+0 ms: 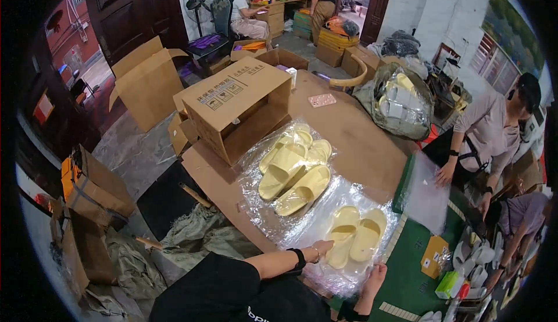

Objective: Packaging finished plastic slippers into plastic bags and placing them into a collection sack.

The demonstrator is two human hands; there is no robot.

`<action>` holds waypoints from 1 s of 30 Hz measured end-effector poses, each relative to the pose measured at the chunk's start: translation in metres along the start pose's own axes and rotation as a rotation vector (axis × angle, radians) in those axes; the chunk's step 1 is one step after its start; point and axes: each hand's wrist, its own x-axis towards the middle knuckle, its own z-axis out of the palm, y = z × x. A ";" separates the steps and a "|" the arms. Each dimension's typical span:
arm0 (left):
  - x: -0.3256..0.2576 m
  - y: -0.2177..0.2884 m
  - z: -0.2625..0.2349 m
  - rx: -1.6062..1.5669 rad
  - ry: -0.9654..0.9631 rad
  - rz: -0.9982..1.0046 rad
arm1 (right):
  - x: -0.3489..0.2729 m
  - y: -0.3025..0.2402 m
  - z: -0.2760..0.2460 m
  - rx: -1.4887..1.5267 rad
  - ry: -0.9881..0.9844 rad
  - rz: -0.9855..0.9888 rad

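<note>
nearest, the right hand point(375, 276) lies flat, fingers together, on the clear plastic bag point(343, 278). just beyond, the left hand point(324, 247) touches a pair of yellow slippers point(356, 235); whether its fingers are spread or closed, i cannot tell. past the fingertips lie more yellow slippers point(293, 168), then an open cardboard box point(235, 104).

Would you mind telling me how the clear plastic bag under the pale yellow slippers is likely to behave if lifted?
The clear plastic bag looks thin and crinkled, so probably floppy and light. Its glossy surface suggests it may be slippery, so the pale yellow slippers might slide.
</note>
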 end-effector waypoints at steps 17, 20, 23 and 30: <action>-0.070 0.019 0.002 0.138 0.147 0.537 | -0.041 0.011 0.005 0.255 0.058 0.145; -0.109 0.038 0.004 0.019 -0.041 0.475 | -0.047 0.007 0.008 0.419 0.034 0.172; -0.134 0.054 0.000 0.077 -0.045 0.532 | -0.044 0.011 0.012 0.608 -0.057 0.212; -0.131 0.058 -0.056 0.274 0.034 0.818 | -0.046 0.013 0.051 0.482 -0.391 0.349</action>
